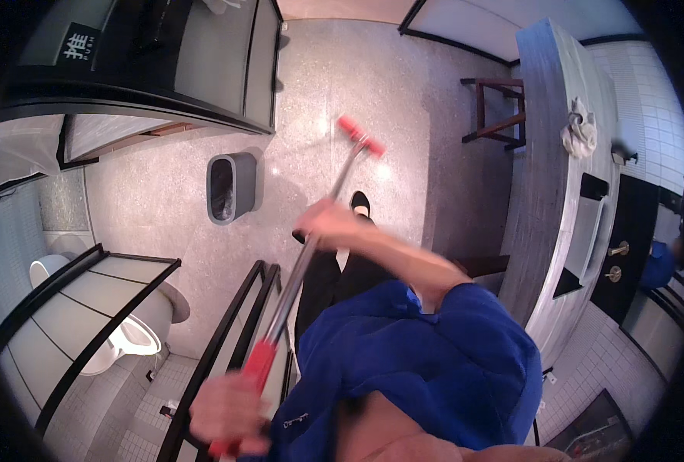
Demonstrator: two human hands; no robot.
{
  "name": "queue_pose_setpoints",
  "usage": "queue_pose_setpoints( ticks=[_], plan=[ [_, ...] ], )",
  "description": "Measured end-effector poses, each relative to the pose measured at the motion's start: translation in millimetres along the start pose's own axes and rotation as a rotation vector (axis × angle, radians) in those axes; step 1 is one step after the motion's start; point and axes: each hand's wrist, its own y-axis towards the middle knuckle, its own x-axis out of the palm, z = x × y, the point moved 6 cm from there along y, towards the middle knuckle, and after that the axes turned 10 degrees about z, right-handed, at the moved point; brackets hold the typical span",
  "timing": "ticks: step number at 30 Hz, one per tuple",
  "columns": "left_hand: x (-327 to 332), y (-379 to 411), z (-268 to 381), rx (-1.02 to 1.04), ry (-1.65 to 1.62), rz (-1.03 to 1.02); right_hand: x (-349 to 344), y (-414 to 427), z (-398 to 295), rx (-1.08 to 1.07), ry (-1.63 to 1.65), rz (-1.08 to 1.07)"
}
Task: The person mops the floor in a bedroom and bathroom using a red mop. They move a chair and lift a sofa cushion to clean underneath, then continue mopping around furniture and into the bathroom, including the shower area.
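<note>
A long-handled floor-cleaning tool slants across the view, with a steel pole (287, 300), a red grip (259, 364) and a narrow red head (350, 128). The head rests on the grey stone-look floor (313, 75); whether it is a mop or a squeegee I cannot tell. My right hand (330, 222) is wrapped around the middle of the pole, blurred. Lower left, my left hand (229, 410) grips the red handle end, also blurred. My black shoe (360, 202) shows just beyond the right hand.
A grey oval waste bin (243, 190) stands on the floor at left. Black-framed glass doors (99, 317) stand around toilets (137, 341). At right runs a stone counter (535, 190) with a crumpled cloth (578, 133) and a basin (584, 237). A wooden stool (500, 118) is beneath.
</note>
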Motion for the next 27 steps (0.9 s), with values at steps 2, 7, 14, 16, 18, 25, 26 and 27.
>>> queue_pose_setpoints(
  ticks=[2,7,14,16,18,25,26,27],
  plan=[
    [58.3,19.8,-55.8,-0.214,0.260,0.045,-37.7,-20.1,98.5,0.126,-0.199,0.023],
    [139.0,7.0,-143.1,-0.192,0.147,-0.221,-79.6,-108.4,225.2,0.564,-0.567,-0.161],
    [-44.9,-88.2,-94.5,-0.391,0.197,0.027,100.2,-71.5,34.7,0.253,-0.222,0.212],
    [-110.6,-101.2,-28.6,-0.261,0.354,0.087,154.7,-49.7,-60.4,0.274,-0.057,0.193],
    [-132.6,-107.0,28.5,-0.142,0.415,0.055,207.2,-42.2,-127.5,0.205,0.064,0.069],
    [-19.4,-47.5,83.9,0.101,-0.023,-0.469,168.4,-72.0,-160.3,0.069,0.341,0.030],
    [6.7,-29.4,92.4,0.015,-0.017,-0.670,143.9,-84.2,-152.8,0.063,0.338,0.042],
    [33.1,-19.4,98.6,-0.038,-0.027,-0.892,117.5,-99.3,-143.1,0.070,0.317,0.142]
  ],
)
